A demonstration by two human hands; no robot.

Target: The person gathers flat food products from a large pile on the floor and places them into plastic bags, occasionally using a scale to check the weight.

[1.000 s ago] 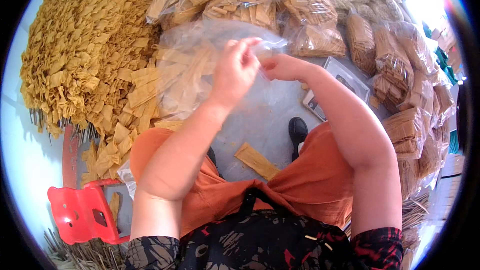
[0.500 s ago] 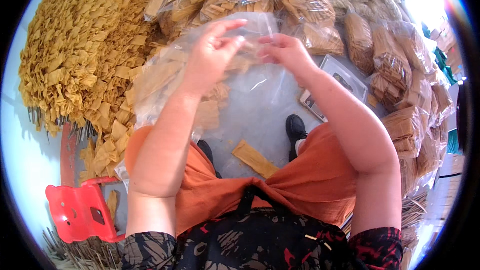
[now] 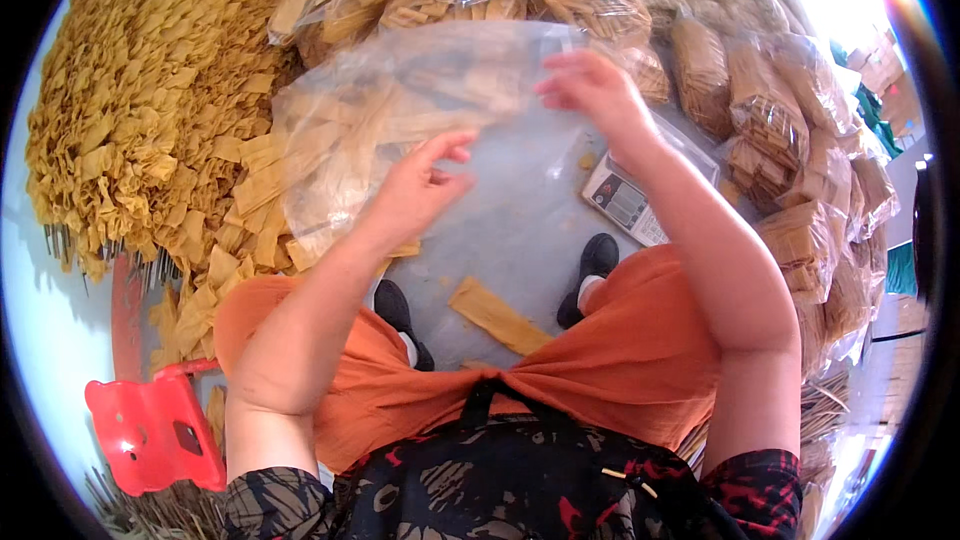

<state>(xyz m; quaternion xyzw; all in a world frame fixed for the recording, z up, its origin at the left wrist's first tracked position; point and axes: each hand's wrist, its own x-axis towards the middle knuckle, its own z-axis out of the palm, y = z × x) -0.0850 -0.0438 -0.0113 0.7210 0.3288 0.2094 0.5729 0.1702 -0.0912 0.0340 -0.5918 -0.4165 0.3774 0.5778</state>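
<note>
A large, clear plastic bag [image 3: 330, 155] spreads in the air in front of me, and yellowish-brown sheets show through it. My right hand [image 3: 597, 95] is at the bag's upper right edge, fingers bent together on the film; motion smears the fingertips. Lower and to the left, my left hand [image 3: 425, 185] is apart from the bag's edge, its fingers loosely curled with a gap between thumb and forefinger. Nothing shows in it. A single flat yellowish strip [image 3: 498, 316] lies on the floor between my shoes.
A tall heap of yellowish sheets [image 3: 150, 130] rises at the left, above a red plastic chair [image 3: 155, 435]. Filled clear bags [image 3: 600, 0] line the back and right side. A flat scale [image 3: 625, 202] sits on the grey floor [image 3: 510, 210] below my right forearm.
My left hand has come down and away from the right hand, off the bag's edge. The right hand has shifted slightly right, and the bag has spread out wider.
</note>
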